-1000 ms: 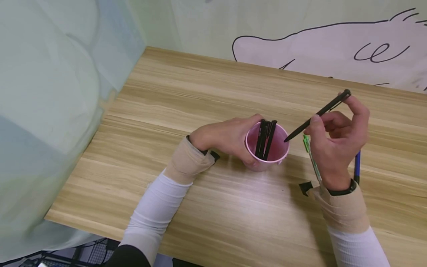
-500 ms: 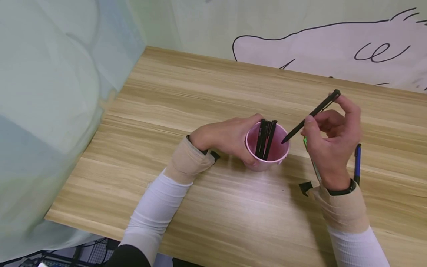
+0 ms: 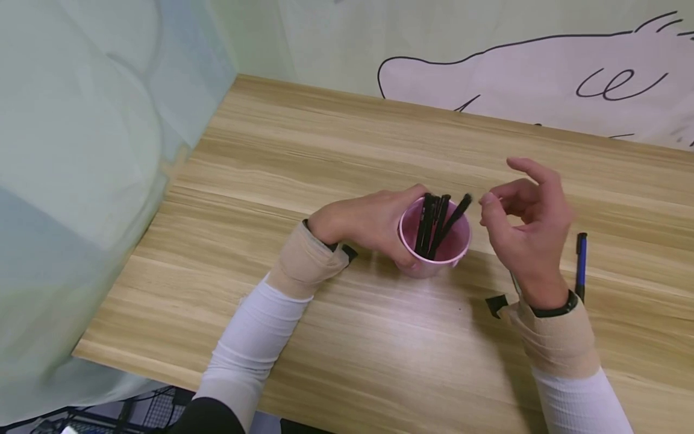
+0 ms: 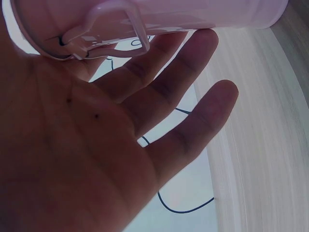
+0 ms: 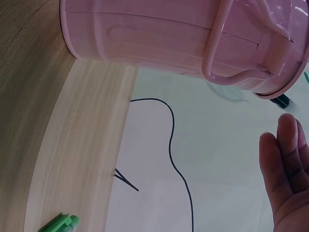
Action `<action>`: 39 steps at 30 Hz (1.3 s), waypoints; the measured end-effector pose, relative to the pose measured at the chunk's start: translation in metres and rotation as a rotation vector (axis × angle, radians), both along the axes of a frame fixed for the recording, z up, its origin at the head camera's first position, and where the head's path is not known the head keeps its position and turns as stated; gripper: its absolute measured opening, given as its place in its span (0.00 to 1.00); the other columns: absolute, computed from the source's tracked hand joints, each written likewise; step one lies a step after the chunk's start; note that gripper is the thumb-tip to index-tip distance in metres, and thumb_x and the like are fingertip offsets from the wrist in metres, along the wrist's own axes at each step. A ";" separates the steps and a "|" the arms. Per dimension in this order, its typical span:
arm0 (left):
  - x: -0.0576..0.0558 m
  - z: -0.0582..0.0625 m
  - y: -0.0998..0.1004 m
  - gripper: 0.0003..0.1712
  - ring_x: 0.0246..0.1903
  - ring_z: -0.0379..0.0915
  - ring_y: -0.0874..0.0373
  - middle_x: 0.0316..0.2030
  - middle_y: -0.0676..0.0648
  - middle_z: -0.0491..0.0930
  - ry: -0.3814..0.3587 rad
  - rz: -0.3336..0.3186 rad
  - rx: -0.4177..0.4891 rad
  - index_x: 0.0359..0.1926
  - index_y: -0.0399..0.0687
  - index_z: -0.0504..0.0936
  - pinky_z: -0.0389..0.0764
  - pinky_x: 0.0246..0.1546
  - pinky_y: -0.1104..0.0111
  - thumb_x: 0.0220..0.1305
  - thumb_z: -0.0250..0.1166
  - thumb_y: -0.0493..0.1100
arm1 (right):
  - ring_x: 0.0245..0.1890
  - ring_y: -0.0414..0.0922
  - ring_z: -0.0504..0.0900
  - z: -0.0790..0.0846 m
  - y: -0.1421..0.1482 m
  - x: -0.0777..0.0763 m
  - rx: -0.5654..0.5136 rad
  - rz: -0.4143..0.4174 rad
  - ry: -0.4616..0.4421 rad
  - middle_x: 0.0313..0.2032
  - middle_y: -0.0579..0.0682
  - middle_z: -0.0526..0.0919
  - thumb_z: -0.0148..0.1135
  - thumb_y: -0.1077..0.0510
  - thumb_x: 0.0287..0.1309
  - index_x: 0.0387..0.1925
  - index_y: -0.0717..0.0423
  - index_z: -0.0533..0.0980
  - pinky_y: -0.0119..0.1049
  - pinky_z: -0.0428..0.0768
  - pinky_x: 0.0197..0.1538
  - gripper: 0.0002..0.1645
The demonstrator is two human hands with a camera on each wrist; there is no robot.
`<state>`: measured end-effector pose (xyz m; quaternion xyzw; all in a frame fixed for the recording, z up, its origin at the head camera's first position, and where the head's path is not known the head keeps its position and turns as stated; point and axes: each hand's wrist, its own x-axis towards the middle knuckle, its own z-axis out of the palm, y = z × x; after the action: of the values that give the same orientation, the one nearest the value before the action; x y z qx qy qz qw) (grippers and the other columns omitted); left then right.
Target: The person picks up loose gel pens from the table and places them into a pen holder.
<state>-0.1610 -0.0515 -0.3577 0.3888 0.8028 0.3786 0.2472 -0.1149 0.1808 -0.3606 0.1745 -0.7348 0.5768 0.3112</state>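
Observation:
A pink cup (image 3: 425,270) with side handles stands on the table, seen in all three views. My left hand (image 3: 374,220) holds it from the left, thumb in front and fingers behind; several fingers stretch out along the cup (image 4: 193,14) in the left wrist view. Several black pens (image 3: 425,226) stand in it, one black pen (image 3: 454,218) leaning right against the rim. Just right of that pen is my right hand (image 3: 534,232), holding nothing, its fingers loosely bent and apart from the cup. Its fingertips (image 5: 288,130) sit near the rim in the right wrist view.
A blue pen (image 3: 581,265) with black ends lies right of my right hand. A green pen (image 5: 60,223) lies on the wooden table (image 3: 260,181), mostly hidden under that hand in the head view. A printed curtain (image 3: 325,48) hangs behind the table and on its left.
My right hand has moved left and let go of the black pen, which now leans inside the pink cup. The left hand and cup have stayed in place.

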 end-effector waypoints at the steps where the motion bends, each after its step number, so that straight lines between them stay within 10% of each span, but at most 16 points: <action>1: 0.000 0.000 0.000 0.49 0.50 0.75 0.62 0.50 0.56 0.78 0.001 -0.001 0.004 0.61 0.53 0.68 0.75 0.52 0.68 0.38 0.82 0.53 | 0.19 0.33 0.78 0.000 0.000 0.000 0.008 0.001 0.001 0.24 0.50 0.83 0.61 0.74 0.50 0.53 0.76 0.72 0.22 0.76 0.29 0.25; 39: 0.000 -0.001 -0.001 0.50 0.50 0.75 0.64 0.52 0.56 0.78 -0.004 -0.010 0.026 0.64 0.53 0.67 0.74 0.53 0.68 0.39 0.82 0.52 | 0.22 0.31 0.78 -0.003 0.013 -0.003 0.313 -0.027 -0.120 0.26 0.52 0.84 0.65 0.68 0.56 0.45 0.66 0.82 0.20 0.76 0.31 0.13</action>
<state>-0.1614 -0.0527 -0.3582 0.3954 0.7952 0.3884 0.2458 -0.1180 0.1940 -0.3639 0.1761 -0.8353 0.4604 0.2435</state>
